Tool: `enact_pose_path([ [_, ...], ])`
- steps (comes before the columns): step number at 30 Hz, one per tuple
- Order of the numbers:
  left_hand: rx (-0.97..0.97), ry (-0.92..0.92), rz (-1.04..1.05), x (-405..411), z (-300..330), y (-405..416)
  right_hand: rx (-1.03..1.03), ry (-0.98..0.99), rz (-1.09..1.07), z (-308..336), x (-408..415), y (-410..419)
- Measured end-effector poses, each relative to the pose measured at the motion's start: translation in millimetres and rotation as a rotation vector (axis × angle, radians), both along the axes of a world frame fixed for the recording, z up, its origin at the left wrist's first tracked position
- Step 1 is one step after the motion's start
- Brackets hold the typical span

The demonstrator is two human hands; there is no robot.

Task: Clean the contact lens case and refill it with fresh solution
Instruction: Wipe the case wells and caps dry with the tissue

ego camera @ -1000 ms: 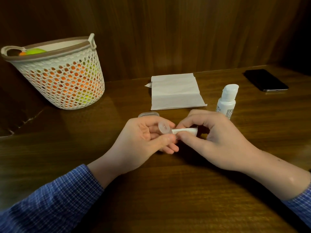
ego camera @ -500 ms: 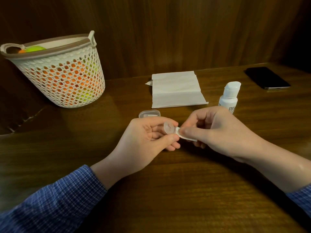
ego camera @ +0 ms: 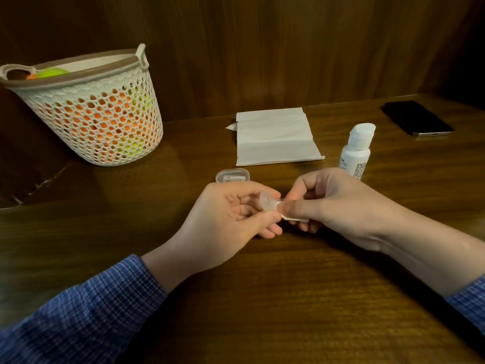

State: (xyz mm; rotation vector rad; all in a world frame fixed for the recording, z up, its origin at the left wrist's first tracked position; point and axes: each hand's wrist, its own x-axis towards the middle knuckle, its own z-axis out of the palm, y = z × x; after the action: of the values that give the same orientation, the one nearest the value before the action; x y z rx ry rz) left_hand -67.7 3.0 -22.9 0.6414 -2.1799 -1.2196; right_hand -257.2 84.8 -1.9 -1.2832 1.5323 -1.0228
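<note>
Fingers of left hand (ego camera: 225, 219) pinch small clear lens case piece (ego camera: 267, 201) above table (ego camera: 288, 298); right hand (ego camera: 338, 203) fingers closed on folded white tissue (ego camera: 294, 218), pressed against it. Just behind: clear case lid (ego camera: 232, 176). Further back: napkin (ego camera: 275, 136), solution bottle (ego camera: 356, 151), phone (ego camera: 417, 118), basket (ego camera: 89, 109) far left.

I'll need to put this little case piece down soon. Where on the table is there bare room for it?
Bare wood lies between the basket and the tissue, and in front of both hands, between the sleeves. The stretch near the solution bottle, phone and clear lid behind the left hand and right hand is crowded.
</note>
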Motion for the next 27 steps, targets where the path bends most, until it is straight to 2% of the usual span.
enact_pose_path([
  [5,0.140,-0.124,-0.136,4.3,3.6,-11.7,-0.277,0.442,0.054,-6.2,-0.6,5.5],
  [11,0.464,-0.195,-0.362,9.7,8.9,-20.7,-0.639,0.668,0.293,-6.2,0.5,10.7],
  [15,0.638,-0.185,-0.443,11.9,12.4,-24.1,-0.726,0.779,0.346,-6.1,1.1,10.8],
  [16,0.618,-0.171,-0.425,11.5,12.6,-23.5,-0.722,0.756,0.312,-7.4,2.0,9.9],
  [18,0.456,-0.138,-0.309,8.5,13.0,-18.4,-0.657,0.645,0.168,-7.7,4.1,8.2],
  [21,0.175,-0.094,-0.107,2.1,10.8,-8.6,-0.418,0.410,-0.008,-3.7,4.1,3.5],
  [27,-0.086,-0.013,0.025,-1.9,5.0,4.4,0.149,-0.353,-0.027,5.9,2.3,-5.4],
])
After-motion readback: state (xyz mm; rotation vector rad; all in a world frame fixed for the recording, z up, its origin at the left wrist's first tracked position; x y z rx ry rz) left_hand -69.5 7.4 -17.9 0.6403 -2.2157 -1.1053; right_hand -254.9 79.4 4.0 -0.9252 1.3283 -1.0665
